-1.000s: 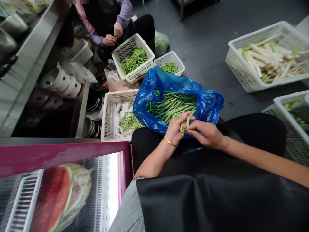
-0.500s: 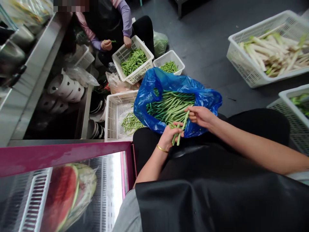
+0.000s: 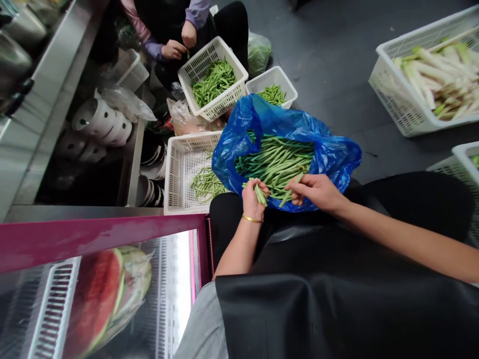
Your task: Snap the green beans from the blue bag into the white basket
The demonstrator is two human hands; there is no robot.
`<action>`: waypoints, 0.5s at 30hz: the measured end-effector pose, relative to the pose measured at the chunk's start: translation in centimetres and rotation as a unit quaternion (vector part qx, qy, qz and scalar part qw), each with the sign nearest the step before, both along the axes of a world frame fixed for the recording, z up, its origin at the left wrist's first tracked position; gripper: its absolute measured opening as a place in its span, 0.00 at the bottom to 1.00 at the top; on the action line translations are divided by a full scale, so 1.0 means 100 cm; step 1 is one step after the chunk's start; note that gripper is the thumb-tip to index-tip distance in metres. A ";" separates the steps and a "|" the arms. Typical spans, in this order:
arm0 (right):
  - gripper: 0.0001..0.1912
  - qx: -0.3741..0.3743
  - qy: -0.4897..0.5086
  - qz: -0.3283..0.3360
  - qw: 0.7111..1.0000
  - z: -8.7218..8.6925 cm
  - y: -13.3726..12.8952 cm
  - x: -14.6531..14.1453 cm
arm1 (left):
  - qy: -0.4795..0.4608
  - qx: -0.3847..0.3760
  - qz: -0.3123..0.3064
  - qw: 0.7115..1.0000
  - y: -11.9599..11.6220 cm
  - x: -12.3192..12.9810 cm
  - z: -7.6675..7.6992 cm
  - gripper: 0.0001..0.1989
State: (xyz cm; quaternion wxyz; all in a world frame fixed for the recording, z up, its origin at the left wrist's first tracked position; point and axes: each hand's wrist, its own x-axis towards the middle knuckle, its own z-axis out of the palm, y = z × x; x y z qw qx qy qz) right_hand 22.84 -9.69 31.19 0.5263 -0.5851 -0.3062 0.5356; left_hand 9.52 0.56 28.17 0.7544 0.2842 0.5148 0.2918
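Observation:
A blue plastic bag (image 3: 339, 154) lies open on my lap, with many long green beans (image 3: 282, 162) inside. At its near left edge my left hand (image 3: 255, 198), with a gold bracelet at the wrist, is closed round several short bean pieces (image 3: 260, 193). To its right, my right hand (image 3: 312, 192) pinches a green bean (image 3: 291, 190) over the near side of the bag. The hands are apart. Left of the bag, a white basket (image 3: 177, 172) holds some broken bean pieces (image 3: 206, 183).
Across from me a person's hands (image 3: 179, 45) work above a white basket (image 3: 227, 102) of green pods. A smaller basket (image 3: 290, 93) stands beside it. At right is a crate (image 3: 396, 99) of white-stemmed vegetables. A magenta-framed glass case (image 3: 149, 224) with cut watermelon is at lower left.
My left hand has moved away from my right, leftward and upward, with the bean pieces. The other person's hands have come closer together. The view has shifted slightly.

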 end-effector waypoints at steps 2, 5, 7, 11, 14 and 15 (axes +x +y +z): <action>0.21 -0.020 0.034 0.026 0.999 -0.011 0.005 -0.004 | -0.011 0.056 -0.022 0.998 -0.001 0.002 0.004 0.11; 0.21 -0.016 0.039 0.049 0.998 -0.023 0.013 0.000 | 0.017 0.141 -0.139 0.980 -0.011 0.003 0.009 0.15; 0.22 -0.021 0.031 0.063 0.997 -0.026 0.015 0.008 | 0.032 0.157 -0.217 0.963 -0.018 0.001 0.011 0.17; 0.18 -0.028 -0.083 0.095 0.992 -0.019 0.013 0.029 | 0.032 0.199 -0.309 0.930 -0.019 -0.005 0.013 0.18; 0.17 0.023 -0.302 0.173 0.937 -0.010 0.009 0.042 | 0.045 0.268 -0.361 0.892 -0.016 -0.009 0.015 0.17; 0.17 0.041 -0.343 0.214 0.914 -0.008 0.007 0.045 | 0.054 0.297 -0.377 0.876 -0.015 -0.009 0.015 0.16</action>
